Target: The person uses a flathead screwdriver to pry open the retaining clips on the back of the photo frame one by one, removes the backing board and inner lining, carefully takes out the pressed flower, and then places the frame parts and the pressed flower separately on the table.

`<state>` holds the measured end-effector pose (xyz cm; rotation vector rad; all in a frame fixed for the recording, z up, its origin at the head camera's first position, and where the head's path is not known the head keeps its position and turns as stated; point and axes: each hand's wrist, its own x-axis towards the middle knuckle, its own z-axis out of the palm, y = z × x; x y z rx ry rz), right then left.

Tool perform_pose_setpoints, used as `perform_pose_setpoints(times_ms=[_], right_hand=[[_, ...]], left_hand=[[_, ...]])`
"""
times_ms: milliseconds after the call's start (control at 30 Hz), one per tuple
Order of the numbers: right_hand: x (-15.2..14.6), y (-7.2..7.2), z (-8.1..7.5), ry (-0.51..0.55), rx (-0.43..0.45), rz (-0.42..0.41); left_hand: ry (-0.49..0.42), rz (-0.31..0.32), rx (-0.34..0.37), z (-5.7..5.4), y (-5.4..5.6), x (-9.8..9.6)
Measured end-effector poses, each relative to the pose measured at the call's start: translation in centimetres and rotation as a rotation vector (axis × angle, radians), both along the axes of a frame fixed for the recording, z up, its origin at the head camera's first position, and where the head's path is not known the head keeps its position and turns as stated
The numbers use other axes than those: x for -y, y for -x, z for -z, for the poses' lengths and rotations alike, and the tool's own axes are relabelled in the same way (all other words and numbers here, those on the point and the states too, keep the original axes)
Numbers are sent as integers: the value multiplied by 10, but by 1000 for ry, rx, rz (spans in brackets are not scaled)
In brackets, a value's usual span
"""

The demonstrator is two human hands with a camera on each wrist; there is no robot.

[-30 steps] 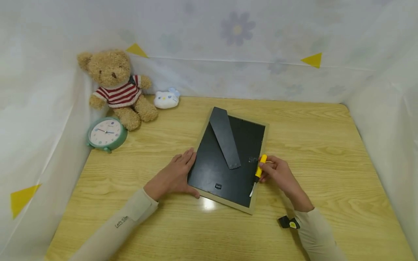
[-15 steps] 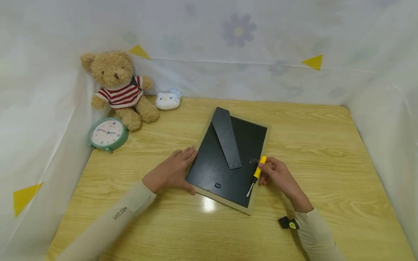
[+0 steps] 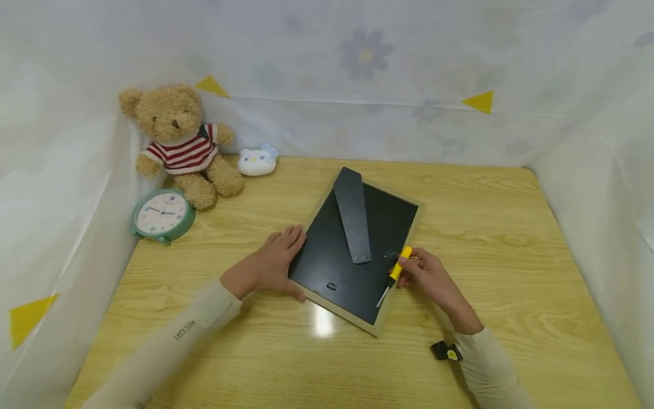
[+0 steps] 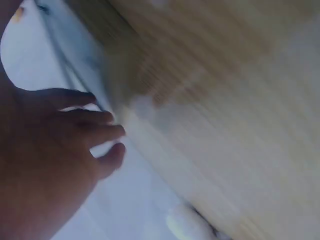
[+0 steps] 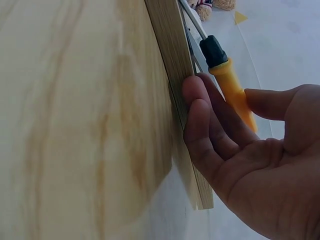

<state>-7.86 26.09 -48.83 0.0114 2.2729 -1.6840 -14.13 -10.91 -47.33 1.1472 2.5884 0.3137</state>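
A picture frame (image 3: 352, 289) lies face down on the table, its black back and light wooden border showing. Its black stand leg (image 3: 352, 216) lies slantwise over the upper half. My left hand (image 3: 271, 260) rests along the frame's left edge, fingers extended and thumb by the lower left corner; in the left wrist view its fingers (image 4: 102, 132) reach to that edge. My right hand (image 3: 429, 278) holds a yellow-handled screwdriver (image 3: 401, 267) between thumb and fingers, its metal shaft pointing down over the frame's right side. In the right wrist view, two fingertips touch the wooden border (image 5: 177, 55).
A teddy bear (image 3: 176, 153) in a striped shirt sits at the back left, with a green alarm clock (image 3: 163, 215) before it. Beside the bear is a small white cat-face plush (image 3: 257, 162). A black object with a yellow label (image 3: 446, 351) lies by the right sleeve.
The frame has turned slightly clockwise, its lower right corner shifting left. My right hand and the screwdriver have moved a little left with it. The left hand keeps to the left edge.
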Motion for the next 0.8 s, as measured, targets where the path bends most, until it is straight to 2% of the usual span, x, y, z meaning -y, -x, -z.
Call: perform_pose_setpoints(times_ms=[67, 133, 233, 300, 333, 433, 500, 600, 700, 800], right_hand=[[0, 0, 0, 2, 3, -2], [0, 0, 1, 7, 5, 1], [2, -3, 2, 8, 8, 12], [2, -5, 2, 3, 1, 23], [3, -7, 3, -3, -3, 28], [5, -10, 3, -12, -20, 45], [7, -11, 4, -11, -24, 53], [10, -11, 5, -7, -15, 49], [12, -11, 6, -18, -10, 46], [12, -12, 6, -11, -7, 39]], left_hand=[[-32, -27, -59, -2, -23, -13], [-48, -63, -149, -3, -51, -32], [-2, -142, -294, -3, -88, -64], [69, -225, -319, -4, -105, -83], [109, -268, -304, -3, -111, -91], [231, -375, -209, 0, -119, -113], [310, -413, -182, 3, -119, -125], [405, -429, -209, 6, -118, -137], [450, -438, -240, 7, -119, -144], [468, -434, -204, 6, -120, -144]])
